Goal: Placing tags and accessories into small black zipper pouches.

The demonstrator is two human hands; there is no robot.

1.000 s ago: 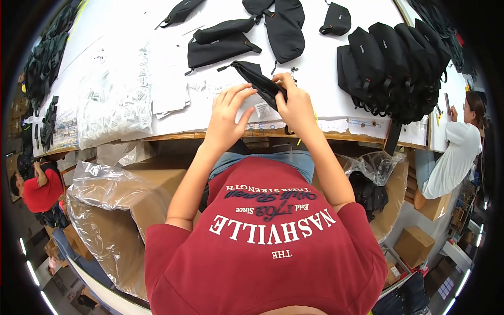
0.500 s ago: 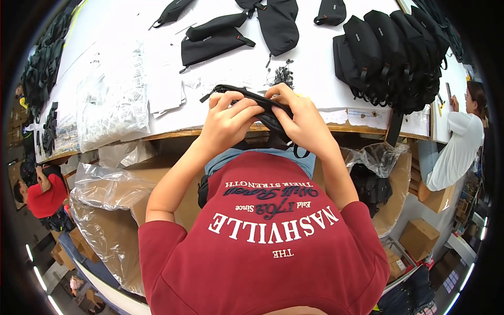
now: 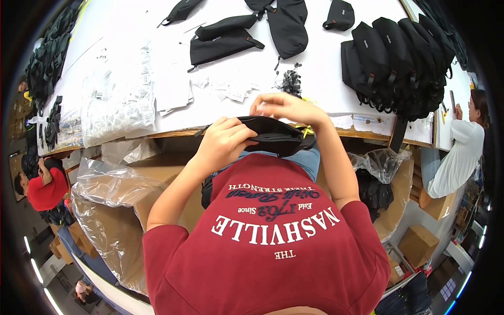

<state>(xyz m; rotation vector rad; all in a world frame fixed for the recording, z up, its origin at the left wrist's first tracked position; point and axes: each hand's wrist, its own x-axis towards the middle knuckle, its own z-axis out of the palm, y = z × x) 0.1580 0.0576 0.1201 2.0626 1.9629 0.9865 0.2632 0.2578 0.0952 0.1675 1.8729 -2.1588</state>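
A black zip pouch (image 3: 278,140) is held at the table's near edge, its mouth spread so that the dark inside shows. My left hand (image 3: 224,140) grips its left end, the fingers bent over the rim and pressed on the fabric. Just beyond the pouch's far rim is my right hand (image 3: 294,109), fingers loosely stretched toward the left and apart, with nothing visible in them. Beyond that hand lies a small heap of black tags or pulls (image 3: 290,84). Small white paper labels (image 3: 231,88) are scattered to its left.
Several finished-looking black pouches (image 3: 391,63) stand bunched at the right of the white table (image 3: 173,58). More black pouches (image 3: 223,44) lie at the far side. A clear bag of labels (image 3: 118,100) sits left. Plastic-lined cartons (image 3: 115,210) flank me below; a person (image 3: 455,142) works at right.
My right hand has let go of the pouch and moved to its far side. The pouch has come lower and nearer to me, and its mouth is now spread wider.
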